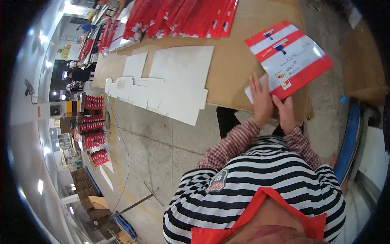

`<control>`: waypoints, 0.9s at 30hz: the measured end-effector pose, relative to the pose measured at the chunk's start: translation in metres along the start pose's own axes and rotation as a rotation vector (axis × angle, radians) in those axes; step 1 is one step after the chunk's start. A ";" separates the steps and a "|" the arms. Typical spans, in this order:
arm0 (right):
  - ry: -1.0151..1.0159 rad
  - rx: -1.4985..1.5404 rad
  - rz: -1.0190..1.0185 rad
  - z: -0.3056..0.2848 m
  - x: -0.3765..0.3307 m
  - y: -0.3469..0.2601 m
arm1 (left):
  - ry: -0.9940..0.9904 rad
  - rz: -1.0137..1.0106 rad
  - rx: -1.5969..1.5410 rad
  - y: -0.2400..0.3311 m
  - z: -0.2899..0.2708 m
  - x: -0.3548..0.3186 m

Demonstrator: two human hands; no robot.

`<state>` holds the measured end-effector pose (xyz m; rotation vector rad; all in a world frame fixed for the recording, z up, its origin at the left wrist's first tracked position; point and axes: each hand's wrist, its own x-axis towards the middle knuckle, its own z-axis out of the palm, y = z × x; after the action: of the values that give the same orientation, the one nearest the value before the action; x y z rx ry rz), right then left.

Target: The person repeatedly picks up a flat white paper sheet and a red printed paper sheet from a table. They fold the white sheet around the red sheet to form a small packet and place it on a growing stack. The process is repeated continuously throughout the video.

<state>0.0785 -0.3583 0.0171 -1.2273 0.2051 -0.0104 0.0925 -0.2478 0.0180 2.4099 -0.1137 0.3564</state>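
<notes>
A red and white printed carton, which looks folded flat, lies at the right end of the brown-topped table. My left hand rests on its near left corner, fingers stretched out and apart, beside a plain white flap. On the near edge of the carton is my right hand, close beside the left. Its fingers reach forward over the red border and look extended, though part of them is hard to make out. Neither hand is wrapped round anything.
White die-cut cardboard sheets overlap on the table to the left, some jutting past its near edge. Red flat cartons are piled at the far side. A blue rail runs at right; red stacks stand on the floor at left.
</notes>
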 end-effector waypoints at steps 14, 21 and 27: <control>-0.227 -0.462 -0.139 -0.045 0.369 -0.015 | 0.110 -0.025 0.248 -0.087 -0.065 -0.016; -0.092 -0.954 -0.357 0.120 0.465 0.056 | 0.124 0.011 0.211 -0.082 -0.060 -0.009; -0.410 -0.712 -0.228 0.063 0.365 0.048 | 0.163 0.001 0.123 -0.089 -0.064 -0.019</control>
<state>0.4420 -0.3266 -0.0624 -1.9223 -0.3202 0.1253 0.0754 -0.1389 0.0036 2.4898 -0.0199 0.5729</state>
